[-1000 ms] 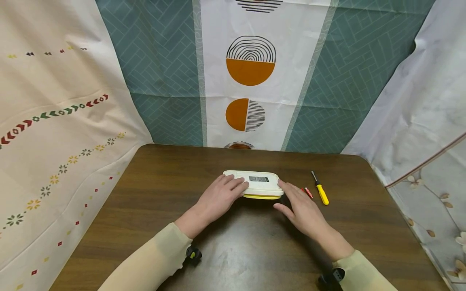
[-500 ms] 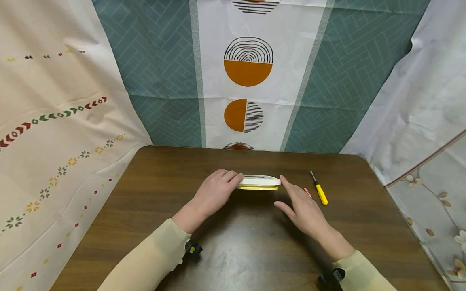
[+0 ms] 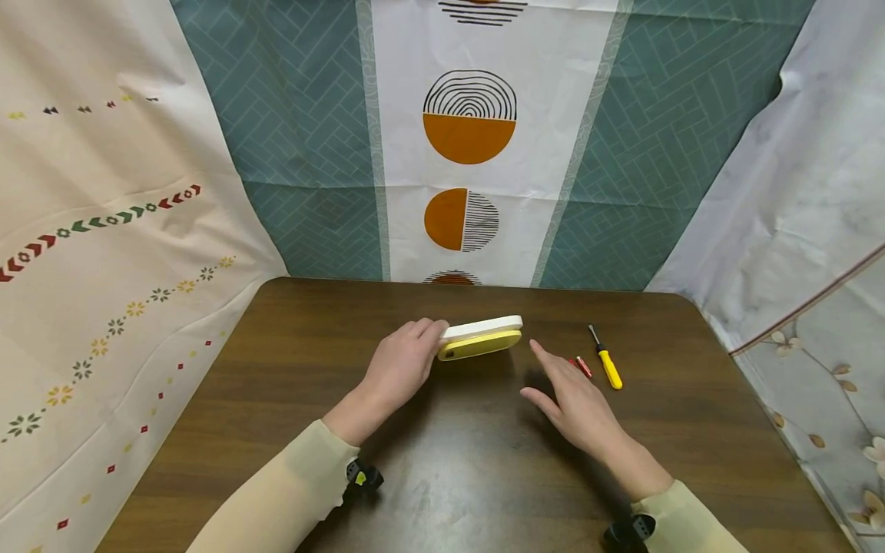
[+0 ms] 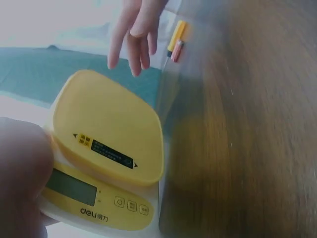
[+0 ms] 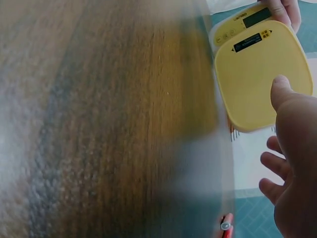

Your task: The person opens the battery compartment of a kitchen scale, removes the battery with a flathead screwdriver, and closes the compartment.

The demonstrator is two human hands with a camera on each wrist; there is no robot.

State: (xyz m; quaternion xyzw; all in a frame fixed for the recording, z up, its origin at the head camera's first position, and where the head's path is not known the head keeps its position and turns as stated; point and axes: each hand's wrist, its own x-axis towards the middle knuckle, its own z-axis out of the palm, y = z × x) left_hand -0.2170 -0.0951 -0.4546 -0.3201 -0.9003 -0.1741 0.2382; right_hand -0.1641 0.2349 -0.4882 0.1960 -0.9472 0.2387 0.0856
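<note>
My left hand (image 3: 401,365) grips a yellow and white kitchen scale (image 3: 482,345) by its display end. The scale stands tilted on its side, its yellow platform (image 4: 106,124) facing toward me and its white underside turned away. In the left wrist view the dark display (image 4: 72,187) and several buttons show beside my fingers. Whether its lower edge touches the table I cannot tell. My right hand (image 3: 579,403) is to the right of the scale, apart from it, fingers extended and thumb spread, holding nothing.
Behind my right hand lie red batteries (image 3: 585,367) on the brown wooden table (image 3: 442,476). A screwdriver (image 3: 611,370) with a yellow handle is to their right. Patterned cloths (image 3: 318,153) hang around the back and sides.
The scale has turned from underside up to standing on its side, its platform now facing me. My left hand rotated with it and shifted slightly left; the scale's right end left my right hand.
</note>
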